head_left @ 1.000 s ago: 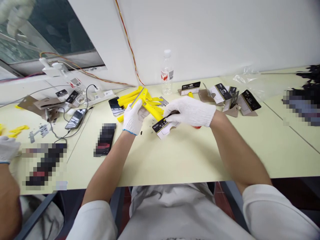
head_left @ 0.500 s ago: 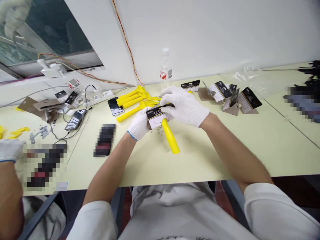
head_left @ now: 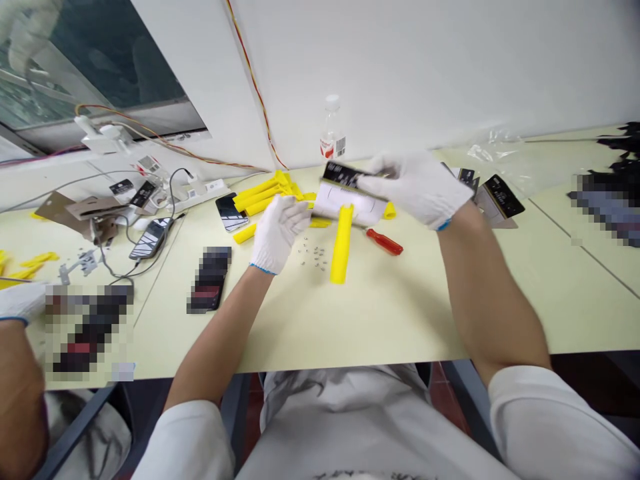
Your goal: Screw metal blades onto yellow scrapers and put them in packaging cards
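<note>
My right hand (head_left: 419,188), in a white knit glove, grips the upper right of a black-and-white packaging card (head_left: 333,200). A yellow plastic handle (head_left: 341,253) juts from the card's lower side toward me. My gloved left hand (head_left: 279,232) is beside the card's left edge, its fingers loosely extended and apparently off the card. Below lie several small screws (head_left: 317,257). A screwdriver with a red handle (head_left: 384,241) rests on the table to the right, its tip hidden. Several yellow handled pieces (head_left: 257,197) are piled behind my left hand.
Behind the work stands a clear bottle (head_left: 332,130). More printed cards (head_left: 500,200) lie to the right, near clear plastic film (head_left: 495,157). Phones (head_left: 233,212) and cables are at the left. A co-worker's gloved hand (head_left: 23,300) shows at the far left edge.
My right hand has carried the card and yellow handle up and to the right, swinging the handle more upright in view. My left hand has come off the card. The red screwdriver and screws are uncovered.
</note>
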`<move>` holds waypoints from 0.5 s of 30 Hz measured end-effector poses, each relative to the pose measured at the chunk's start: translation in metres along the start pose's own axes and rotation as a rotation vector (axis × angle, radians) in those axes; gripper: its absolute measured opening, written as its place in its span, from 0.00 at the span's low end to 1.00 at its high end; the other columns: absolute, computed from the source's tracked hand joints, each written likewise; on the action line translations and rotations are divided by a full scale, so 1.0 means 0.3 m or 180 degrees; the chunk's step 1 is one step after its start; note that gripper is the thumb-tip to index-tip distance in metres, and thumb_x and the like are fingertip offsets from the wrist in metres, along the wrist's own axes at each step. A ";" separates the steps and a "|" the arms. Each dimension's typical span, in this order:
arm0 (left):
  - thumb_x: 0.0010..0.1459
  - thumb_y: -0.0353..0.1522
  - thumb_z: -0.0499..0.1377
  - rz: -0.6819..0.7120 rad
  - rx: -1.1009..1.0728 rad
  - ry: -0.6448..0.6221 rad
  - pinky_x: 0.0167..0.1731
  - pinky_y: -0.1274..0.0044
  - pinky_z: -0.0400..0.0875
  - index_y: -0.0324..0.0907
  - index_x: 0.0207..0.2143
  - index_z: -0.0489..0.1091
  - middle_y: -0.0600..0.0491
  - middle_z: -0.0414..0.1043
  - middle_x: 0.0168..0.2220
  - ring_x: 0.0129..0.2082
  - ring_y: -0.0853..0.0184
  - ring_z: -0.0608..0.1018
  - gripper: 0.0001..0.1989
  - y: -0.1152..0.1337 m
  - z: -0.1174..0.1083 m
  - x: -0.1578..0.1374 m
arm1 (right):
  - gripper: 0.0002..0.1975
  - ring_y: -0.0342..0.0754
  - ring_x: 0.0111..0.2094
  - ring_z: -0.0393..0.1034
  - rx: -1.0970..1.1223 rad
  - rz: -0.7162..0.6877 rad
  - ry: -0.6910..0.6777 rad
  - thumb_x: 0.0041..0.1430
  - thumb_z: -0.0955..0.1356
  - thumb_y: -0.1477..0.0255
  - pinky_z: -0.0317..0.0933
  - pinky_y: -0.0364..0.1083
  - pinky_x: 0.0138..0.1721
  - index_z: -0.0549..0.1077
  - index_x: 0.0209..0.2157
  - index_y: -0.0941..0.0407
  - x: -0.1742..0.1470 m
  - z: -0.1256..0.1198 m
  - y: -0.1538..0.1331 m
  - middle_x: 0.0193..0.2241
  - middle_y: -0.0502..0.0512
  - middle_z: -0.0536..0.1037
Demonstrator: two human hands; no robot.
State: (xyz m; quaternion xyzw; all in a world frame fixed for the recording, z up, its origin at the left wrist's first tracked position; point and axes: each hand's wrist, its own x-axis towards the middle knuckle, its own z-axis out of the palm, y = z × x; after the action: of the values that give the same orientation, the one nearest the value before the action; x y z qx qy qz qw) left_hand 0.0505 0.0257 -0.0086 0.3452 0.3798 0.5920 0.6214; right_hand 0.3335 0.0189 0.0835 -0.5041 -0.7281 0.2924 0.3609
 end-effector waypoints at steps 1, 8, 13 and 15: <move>0.73 0.49 0.69 0.0124 -0.0039 0.0211 0.52 0.71 0.86 0.42 0.47 0.77 0.42 0.86 0.50 0.54 0.55 0.89 0.20 0.003 -0.016 0.016 | 0.12 0.51 0.38 0.76 0.0239 0.0290 0.0309 0.71 0.77 0.58 0.70 0.51 0.38 0.81 0.40 0.52 0.003 -0.022 0.006 0.39 0.57 0.85; 0.69 0.38 0.70 0.0548 0.0188 0.0951 0.43 0.77 0.81 0.44 0.49 0.72 0.49 0.84 0.45 0.40 0.66 0.87 0.13 -0.015 -0.106 0.096 | 0.15 0.45 0.32 0.69 0.1106 0.1142 0.2458 0.74 0.73 0.74 0.68 0.47 0.36 0.69 0.32 0.49 0.085 -0.115 0.155 0.29 0.50 0.75; 0.70 0.25 0.67 0.1237 0.0858 0.1039 0.66 0.75 0.75 0.42 0.50 0.75 0.50 0.80 0.56 0.62 0.65 0.80 0.09 0.034 -0.145 0.085 | 0.15 0.46 0.32 0.68 0.0727 0.1048 0.2919 0.73 0.70 0.73 0.65 0.48 0.35 0.66 0.31 0.46 0.133 -0.134 0.408 0.30 0.48 0.72; 0.71 0.23 0.66 0.0920 0.0814 0.0867 0.71 0.71 0.72 0.42 0.55 0.77 0.49 0.76 0.62 0.67 0.63 0.77 0.13 0.057 -0.149 0.062 | 0.17 0.47 0.31 0.67 0.0587 0.1004 0.2768 0.74 0.66 0.73 0.64 0.49 0.34 0.59 0.31 0.43 0.145 -0.133 0.498 0.28 0.46 0.69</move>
State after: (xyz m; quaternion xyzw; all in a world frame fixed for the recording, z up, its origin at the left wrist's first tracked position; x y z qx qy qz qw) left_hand 0.0031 0.0445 -0.0159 0.3888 0.4787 0.6629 0.4245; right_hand 0.4343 0.1105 -0.0019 -0.6500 -0.3950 0.1688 0.6268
